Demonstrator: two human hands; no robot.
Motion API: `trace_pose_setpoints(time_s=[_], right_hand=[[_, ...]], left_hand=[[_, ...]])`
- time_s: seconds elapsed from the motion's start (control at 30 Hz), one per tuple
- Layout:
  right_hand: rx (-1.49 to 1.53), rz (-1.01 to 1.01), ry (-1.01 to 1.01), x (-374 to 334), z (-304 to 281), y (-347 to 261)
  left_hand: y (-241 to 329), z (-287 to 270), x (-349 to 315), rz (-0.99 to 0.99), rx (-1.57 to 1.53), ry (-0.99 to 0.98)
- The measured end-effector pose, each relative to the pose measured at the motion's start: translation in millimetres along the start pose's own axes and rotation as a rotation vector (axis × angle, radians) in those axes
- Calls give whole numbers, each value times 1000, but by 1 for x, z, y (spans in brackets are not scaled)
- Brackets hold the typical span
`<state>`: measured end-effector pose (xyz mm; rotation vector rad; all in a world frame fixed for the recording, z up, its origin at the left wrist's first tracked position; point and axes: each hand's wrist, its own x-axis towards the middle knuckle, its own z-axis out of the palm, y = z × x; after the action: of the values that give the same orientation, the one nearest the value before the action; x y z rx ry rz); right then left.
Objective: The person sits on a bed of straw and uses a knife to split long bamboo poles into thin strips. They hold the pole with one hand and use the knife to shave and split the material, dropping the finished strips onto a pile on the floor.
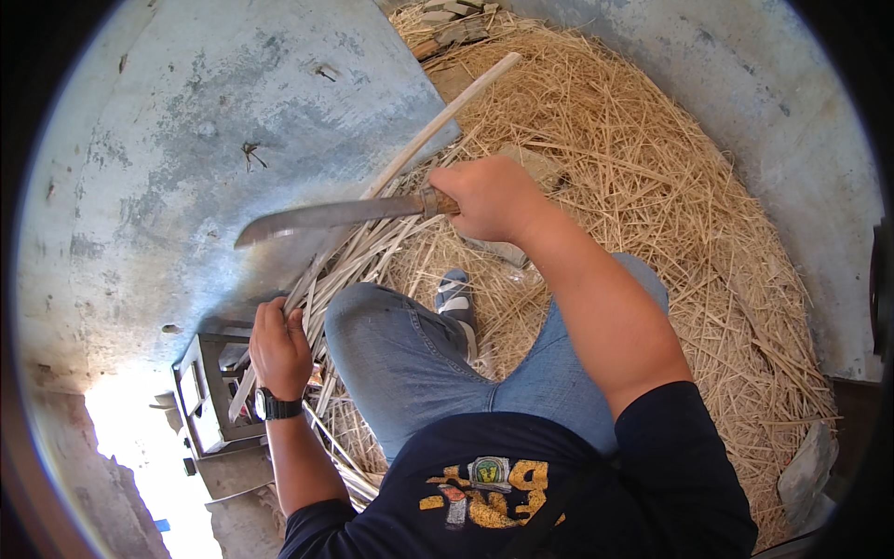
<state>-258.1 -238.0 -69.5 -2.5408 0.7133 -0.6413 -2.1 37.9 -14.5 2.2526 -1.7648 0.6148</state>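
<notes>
A machete [326, 216] with a long, broad, worn blade is in my right hand [494, 197], which is wrapped round its wooden handle. The blade points left and lies across the view, in front of a long pale strip of wood or bamboo [442, 119]. My left hand [280, 352] is closed on the lower part of that strip, which slants up and away to the right. Below the blade, a bundle of similar thin strips [358, 256] lies beside my left knee. Whether the blade touches the strip, I cannot tell.
Straw-like shavings [643, 168] cover the floor ahead and to the right. A scuffed blue-grey wall [186, 121] rises on the left, another [792, 84] at the far right. A grey metal frame [212, 396] stands by my left wrist. Flat stones or wood pieces [454, 33] lie at the back.
</notes>
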Motion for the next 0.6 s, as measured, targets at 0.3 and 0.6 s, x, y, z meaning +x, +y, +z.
trace_pose_setpoints(time_s=[0.3, 0.6], right_hand=[[299, 258, 342, 2, -7, 34], [189, 142, -24, 3, -6, 10]], left_hand=[[-7, -8, -6, -49, -84, -74], [8, -10, 7, -42, -30, -48]])
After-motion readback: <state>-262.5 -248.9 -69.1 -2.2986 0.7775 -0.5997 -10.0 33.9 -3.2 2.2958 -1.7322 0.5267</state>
